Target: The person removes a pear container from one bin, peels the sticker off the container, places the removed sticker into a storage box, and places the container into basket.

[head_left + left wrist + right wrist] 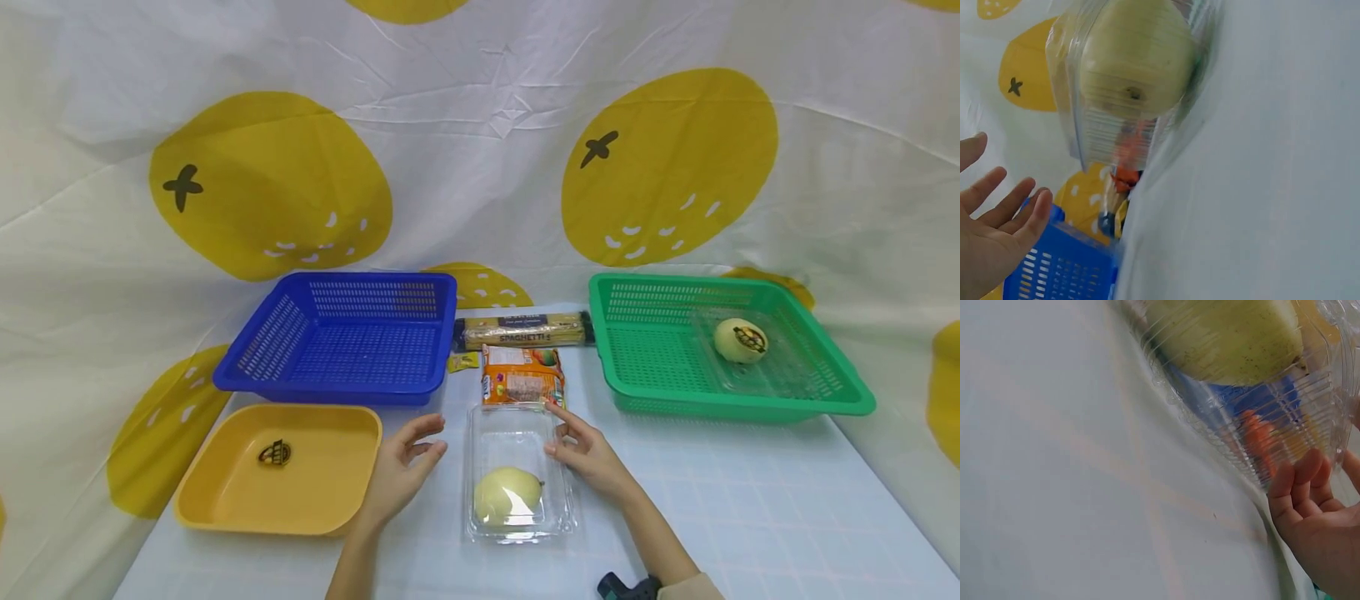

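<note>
Head view: clear box (514, 446), long axis twelve-to-six, lies at nine o'clock from the nearer right hand (592, 458), relaxed fingers touching; left hand (401, 473) empty, loosely spread.

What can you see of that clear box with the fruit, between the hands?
The box is rectangular with rounded corners, clear and shiny like thin plastic, with ribbed sides and a rim. Its lid looks down; whether fastened is unclear. It sits on the table, its length pointing away from the viewer, a pale yellow-green fruit in its near half. The right hand touches its right side.
</note>
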{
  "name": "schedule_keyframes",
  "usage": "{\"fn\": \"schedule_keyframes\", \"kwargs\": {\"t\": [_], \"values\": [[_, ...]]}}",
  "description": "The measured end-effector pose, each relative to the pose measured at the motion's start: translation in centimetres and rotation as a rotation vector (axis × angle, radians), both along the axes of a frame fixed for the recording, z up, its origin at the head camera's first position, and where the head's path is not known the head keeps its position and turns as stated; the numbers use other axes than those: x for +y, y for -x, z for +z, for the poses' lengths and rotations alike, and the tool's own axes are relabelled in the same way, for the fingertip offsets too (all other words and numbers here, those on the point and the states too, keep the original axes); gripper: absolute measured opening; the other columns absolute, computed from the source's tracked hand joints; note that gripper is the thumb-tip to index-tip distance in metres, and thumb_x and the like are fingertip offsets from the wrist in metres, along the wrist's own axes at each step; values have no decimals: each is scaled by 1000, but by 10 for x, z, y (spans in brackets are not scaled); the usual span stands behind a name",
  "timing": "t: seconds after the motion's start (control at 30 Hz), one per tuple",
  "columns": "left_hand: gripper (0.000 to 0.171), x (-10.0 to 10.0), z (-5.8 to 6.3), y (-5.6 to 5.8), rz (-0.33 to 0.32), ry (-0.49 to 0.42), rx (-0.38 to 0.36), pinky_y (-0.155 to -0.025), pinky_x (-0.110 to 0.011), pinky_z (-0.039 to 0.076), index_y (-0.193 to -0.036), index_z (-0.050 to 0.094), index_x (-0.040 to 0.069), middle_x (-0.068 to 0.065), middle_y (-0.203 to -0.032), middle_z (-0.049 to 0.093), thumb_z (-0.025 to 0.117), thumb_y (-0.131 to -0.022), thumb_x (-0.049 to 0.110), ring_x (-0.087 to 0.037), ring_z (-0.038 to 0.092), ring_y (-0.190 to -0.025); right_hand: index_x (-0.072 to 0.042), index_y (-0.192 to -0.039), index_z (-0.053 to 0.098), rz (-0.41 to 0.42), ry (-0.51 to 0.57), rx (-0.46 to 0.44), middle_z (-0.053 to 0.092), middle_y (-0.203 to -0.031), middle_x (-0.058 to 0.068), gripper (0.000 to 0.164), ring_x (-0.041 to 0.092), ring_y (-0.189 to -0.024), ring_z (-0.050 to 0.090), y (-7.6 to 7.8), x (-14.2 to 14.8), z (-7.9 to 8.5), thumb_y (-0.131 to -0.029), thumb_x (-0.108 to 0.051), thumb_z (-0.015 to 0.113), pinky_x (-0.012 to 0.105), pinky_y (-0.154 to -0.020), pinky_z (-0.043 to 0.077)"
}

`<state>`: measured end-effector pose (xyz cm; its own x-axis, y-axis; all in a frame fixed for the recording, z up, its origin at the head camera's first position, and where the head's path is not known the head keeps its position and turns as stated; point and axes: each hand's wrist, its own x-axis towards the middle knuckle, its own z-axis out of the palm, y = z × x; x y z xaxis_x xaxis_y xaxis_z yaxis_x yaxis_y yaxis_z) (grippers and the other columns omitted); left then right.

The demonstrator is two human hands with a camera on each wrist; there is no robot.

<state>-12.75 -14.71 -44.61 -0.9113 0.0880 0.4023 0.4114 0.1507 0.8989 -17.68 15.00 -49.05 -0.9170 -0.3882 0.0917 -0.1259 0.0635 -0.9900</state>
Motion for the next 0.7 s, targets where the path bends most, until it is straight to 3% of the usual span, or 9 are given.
{"fn": "schedule_keyframes", "kwargs": {"t": [0.13,0.33,0.53,0.7], "values": [[45,12,-6,3,-71,47,-107,-88,-34,51,-126,51,-10,-27,-126,54,66,-85,2,-42,51,-117,-3,-144,35,4,-8,-1,49,-95,12,64,6,-76,49,0,0,1,-88,-7,65,17,-61,45],[54,22,-16,7,-181,96,-146,-90,-40,50,-132,48,-5,-26,-138,43,70,-85,9,-43,47,-121,-1,-144,34,7,3,14,48,-95,14,64,6,-78,49,-1,0,2,-87,-5,64,16,-61,45],[65,28,-24,8,-182,145,-202,-94,-42,47,-137,45,0,-26,-148,27,74,-81,13,-43,37,-129,-1,-143,35,6,7,14,48,-95,14,63,6,-78,49,-1,-1,3,-88,-4,64,17,-61,45],[73,27,-26,6,-210,151,-261,-96,-45,44,-143,37,4,-24,-149,28,74,-81,11,-46,36,-129,0,-143,35,-9,1,3,49,-96,13,63,6,-74,50,-3,-1,3,-88,-4,64,17,-60,46]]}}
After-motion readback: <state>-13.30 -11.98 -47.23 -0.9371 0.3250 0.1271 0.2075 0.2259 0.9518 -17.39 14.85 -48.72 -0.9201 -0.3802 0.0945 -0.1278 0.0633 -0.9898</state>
